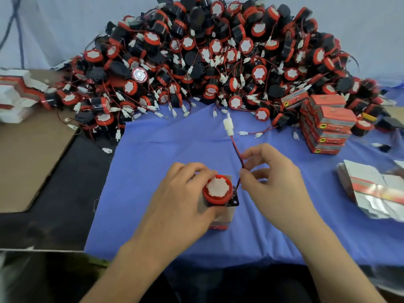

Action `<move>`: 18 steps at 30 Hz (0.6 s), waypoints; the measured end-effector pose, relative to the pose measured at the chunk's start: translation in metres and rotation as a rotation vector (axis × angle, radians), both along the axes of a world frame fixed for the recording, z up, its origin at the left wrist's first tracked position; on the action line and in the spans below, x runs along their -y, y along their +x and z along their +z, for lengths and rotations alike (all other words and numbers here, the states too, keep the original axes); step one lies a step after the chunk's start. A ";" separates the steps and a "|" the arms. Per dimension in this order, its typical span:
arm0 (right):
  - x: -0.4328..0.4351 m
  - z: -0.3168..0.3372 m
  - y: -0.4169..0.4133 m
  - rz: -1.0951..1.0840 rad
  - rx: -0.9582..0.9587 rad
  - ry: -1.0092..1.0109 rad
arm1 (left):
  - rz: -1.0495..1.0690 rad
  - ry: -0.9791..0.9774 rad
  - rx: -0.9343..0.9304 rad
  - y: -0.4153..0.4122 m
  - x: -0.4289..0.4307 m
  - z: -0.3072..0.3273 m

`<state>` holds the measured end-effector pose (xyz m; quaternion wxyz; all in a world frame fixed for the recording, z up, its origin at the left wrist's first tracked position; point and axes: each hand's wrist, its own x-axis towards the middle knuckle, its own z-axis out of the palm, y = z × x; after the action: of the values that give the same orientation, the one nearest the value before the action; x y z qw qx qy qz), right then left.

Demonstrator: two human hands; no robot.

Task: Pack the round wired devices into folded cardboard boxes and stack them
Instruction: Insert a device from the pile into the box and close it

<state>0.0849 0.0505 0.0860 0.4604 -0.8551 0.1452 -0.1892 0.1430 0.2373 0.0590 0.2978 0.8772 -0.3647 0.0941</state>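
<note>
Steadying the round device (217, 189) in its box (219, 217), the left hand (185, 193) grips both; the right hand (270, 171) pinches the wire (237, 150), probably to tuck it inside.

On the dark table (72, 182): a blue cloth (175, 138) spread over the middle and right. At the far side, a big pile of round wired devices (218, 62), red and black, spilling onto the cloth. Far right, beside the pile, a stack of red boxes (328, 127). Near right, flat boxes (371, 189) in a heap. On the left, a brown cardboard sheet (26, 154).
</note>
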 end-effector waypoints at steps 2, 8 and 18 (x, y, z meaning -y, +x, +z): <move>-0.003 -0.007 -0.001 0.029 -0.024 -0.073 | 0.002 0.025 0.039 -0.003 -0.001 -0.007; -0.017 -0.024 0.002 0.102 -0.095 -0.226 | 0.006 0.094 0.093 -0.006 -0.006 -0.031; -0.027 -0.038 0.006 0.129 -0.183 -0.561 | 0.135 0.222 0.361 -0.023 -0.005 -0.074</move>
<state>0.0909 0.0778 0.0481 0.2023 -0.9698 0.0737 -0.1143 0.1195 0.2421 -0.0149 0.1223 0.8959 -0.3609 0.2284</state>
